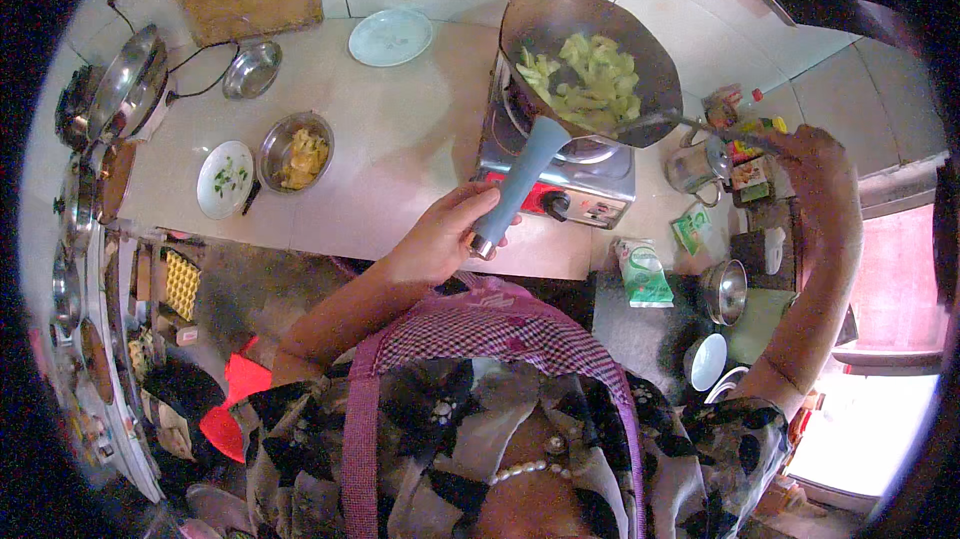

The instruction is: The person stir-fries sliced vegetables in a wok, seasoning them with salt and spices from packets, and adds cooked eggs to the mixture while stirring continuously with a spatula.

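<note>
My left hand is wrapped around the blue-grey handle of a wok, which is tilted on a gas stove. Pale green sliced vegetables lie in the wok. With my right hand I grip the dark shaft of a cooking utensil that reaches over the wok's right rim. The utensil's head is hard to make out among the vegetables, so I cannot tell its kind.
Left on the counter, a metal bowl holds yellow food, possibly egg, beside a white plate with chopped greens. A pale blue plate is near the wall. A lidded glass jug and green-white packets stand right of the stove.
</note>
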